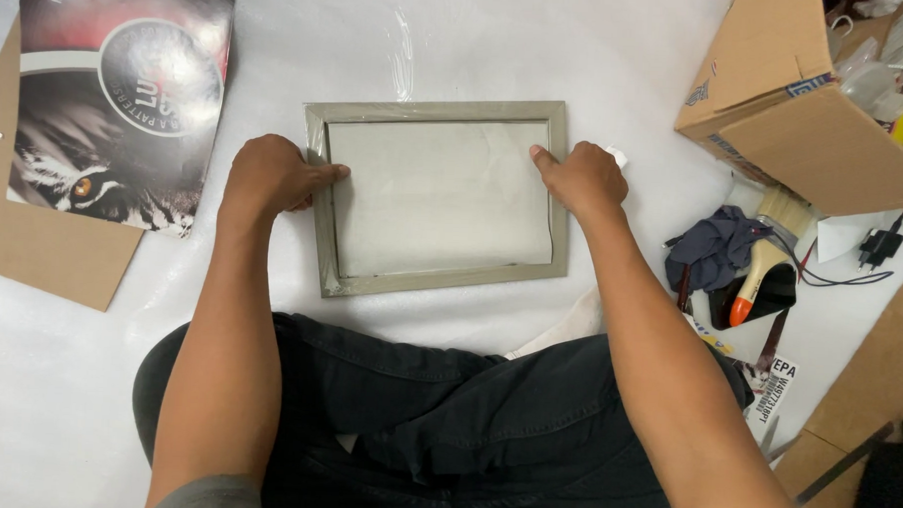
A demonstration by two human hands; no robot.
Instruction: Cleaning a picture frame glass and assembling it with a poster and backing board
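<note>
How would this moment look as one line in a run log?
left hand: on frame's left edge | right hand: on right edge, small white bit behind fingers | picture frame: flat on white sheet | paintbrush: right, untouched

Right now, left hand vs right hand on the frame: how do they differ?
The left hand grips the frame's left edge, thumb lying on the rail; the right hand is at the right edge, thumb tip pressing the inner sheet's corner. White material peeks from behind the right hand only. Both are fisted, knuckles up.

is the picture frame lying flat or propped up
Lying flat: the grey picture frame rests on the white sheet, with the left hand and right hand on its sides.
</note>
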